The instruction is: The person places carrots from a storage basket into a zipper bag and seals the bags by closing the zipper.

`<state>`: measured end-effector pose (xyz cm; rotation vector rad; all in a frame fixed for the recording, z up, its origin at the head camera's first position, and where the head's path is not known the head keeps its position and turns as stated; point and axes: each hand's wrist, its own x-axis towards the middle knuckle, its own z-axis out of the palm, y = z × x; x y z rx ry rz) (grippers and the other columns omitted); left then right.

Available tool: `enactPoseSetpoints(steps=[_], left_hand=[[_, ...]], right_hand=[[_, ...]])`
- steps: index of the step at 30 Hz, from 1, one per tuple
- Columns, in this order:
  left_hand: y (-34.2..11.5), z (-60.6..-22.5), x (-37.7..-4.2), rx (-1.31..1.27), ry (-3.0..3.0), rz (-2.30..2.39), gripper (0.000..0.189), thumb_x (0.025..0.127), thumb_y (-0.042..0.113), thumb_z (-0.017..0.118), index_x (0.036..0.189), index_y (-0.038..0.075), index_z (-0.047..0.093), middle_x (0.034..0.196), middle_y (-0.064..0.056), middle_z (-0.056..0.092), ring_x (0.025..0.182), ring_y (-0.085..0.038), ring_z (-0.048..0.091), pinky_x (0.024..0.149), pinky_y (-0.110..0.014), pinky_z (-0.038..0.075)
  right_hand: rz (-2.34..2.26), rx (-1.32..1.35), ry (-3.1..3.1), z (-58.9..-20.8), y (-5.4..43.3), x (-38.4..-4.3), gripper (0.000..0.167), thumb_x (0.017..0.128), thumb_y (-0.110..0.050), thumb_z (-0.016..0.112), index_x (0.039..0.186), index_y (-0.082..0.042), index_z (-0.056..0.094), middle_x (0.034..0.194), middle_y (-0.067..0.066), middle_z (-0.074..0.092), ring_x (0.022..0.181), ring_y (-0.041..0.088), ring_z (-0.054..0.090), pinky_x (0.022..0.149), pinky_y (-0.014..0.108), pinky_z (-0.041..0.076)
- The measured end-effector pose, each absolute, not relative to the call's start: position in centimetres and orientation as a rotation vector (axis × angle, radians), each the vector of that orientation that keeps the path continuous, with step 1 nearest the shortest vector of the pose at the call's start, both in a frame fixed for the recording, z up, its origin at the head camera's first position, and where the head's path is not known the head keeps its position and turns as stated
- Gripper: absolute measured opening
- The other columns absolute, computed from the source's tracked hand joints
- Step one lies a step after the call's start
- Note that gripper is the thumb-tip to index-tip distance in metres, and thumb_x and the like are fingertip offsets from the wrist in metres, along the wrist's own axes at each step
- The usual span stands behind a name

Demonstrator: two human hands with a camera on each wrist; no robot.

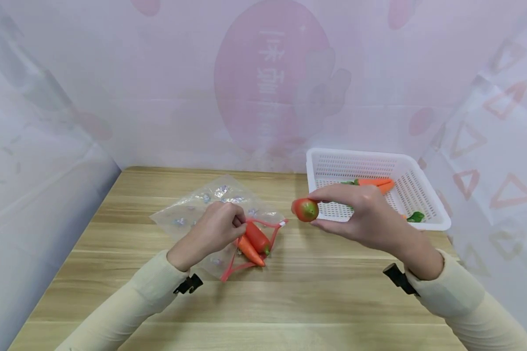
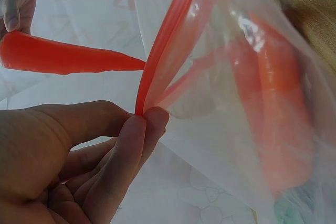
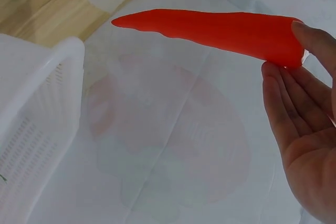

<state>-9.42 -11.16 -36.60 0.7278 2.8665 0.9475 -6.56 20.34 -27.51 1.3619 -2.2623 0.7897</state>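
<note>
My right hand (image 1: 369,214) holds a carrot (image 1: 306,209) by its thick end, between thumb and fingers; its green end faces the head camera. In the right wrist view the carrot (image 3: 210,32) lies nearly level, its narrow tip pointing left. My left hand (image 1: 217,229) pinches the red zip edge of a clear zip bag (image 2: 157,61) between thumb and fingertips. The bag's mouth is spread apart. Two orange-red carrots (image 1: 250,251) are at the bag's mouth in the head view, one showing a green end. In the left wrist view, the right hand's carrot tip overlaps the red edge.
A white perforated basket (image 1: 428,190) stands at the table's back right, behind the right hand. Inside it are orange carrots (image 1: 374,182) and a green piece (image 1: 416,217). The wooden table (image 1: 290,297) is bounded by printed cloth walls (image 1: 167,117) at the back and sides.
</note>
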Motion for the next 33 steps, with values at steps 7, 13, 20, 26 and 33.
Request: enactPoseSetpoints(steps=[7, 13, 20, 26, 33], left_hand=[[-11.3, -36.6, -9.4, 0.731, 2.874, 0.939, 0.011, 0.088, -0.003, 0.069, 0.087, 0.002, 0.079, 0.081, -0.004, 0.077, 0.070, -0.009, 0.068, 0.067, -0.026, 0.060], [-11.3, -36.7, -9.4, 0.743, 2.866, 0.954, 0.011, 0.087, -0.003, 0.069, 0.086, 0.001, 0.079, 0.081, -0.004, 0.078, 0.070, -0.009, 0.069, 0.066, -0.026, 0.060], [-11.4, -36.7, -9.4, 0.749, 2.872, 0.959, 0.011, 0.087, -0.003, 0.069, 0.086, 0.002, 0.079, 0.080, -0.003, 0.078, 0.069, -0.008, 0.069, 0.066, -0.025, 0.060], [-11.5, -36.6, -9.3, 0.745, 2.867, 0.951, 0.012, 0.088, -0.002, 0.068, 0.085, 0.004, 0.079, 0.080, -0.002, 0.078, 0.068, -0.007, 0.068, 0.065, -0.023, 0.058], [-11.5, -36.6, -9.2, 0.730, 2.865, 0.953, 0.010, 0.088, -0.002, 0.070, 0.085, 0.003, 0.078, 0.081, -0.004, 0.078, 0.070, -0.008, 0.069, 0.066, -0.024, 0.061]], right_hand=[[0.791, 1.412, -2.270, -28.6, 19.1, -5.8, 0.053, 0.071, -0.006, 0.096, 0.120, -0.008, 0.077, 0.111, -0.001, 0.081, 0.098, 0.013, 0.077, 0.094, 0.014, 0.057], [0.804, 1.456, -2.247, -29.5, 18.4, -5.2, 0.054, 0.071, -0.010, 0.097, 0.121, -0.008, 0.077, 0.114, 0.001, 0.080, 0.102, 0.014, 0.077, 0.094, 0.019, 0.059], [0.877, 1.516, -2.225, -30.7, 17.5, -5.0, 0.052, 0.075, -0.011, 0.095, 0.123, -0.007, 0.075, 0.118, 0.006, 0.080, 0.107, 0.018, 0.078, 0.096, 0.023, 0.060], [0.927, 1.549, -2.202, -32.3, 16.8, -5.2, 0.049, 0.077, -0.011, 0.094, 0.123, -0.007, 0.075, 0.121, 0.007, 0.079, 0.112, 0.023, 0.077, 0.100, 0.027, 0.060], [0.895, 1.616, -2.149, -34.1, 15.5, -5.9, 0.047, 0.076, -0.013, 0.095, 0.120, -0.006, 0.077, 0.117, 0.003, 0.080, 0.112, 0.019, 0.077, 0.105, 0.032, 0.058]])
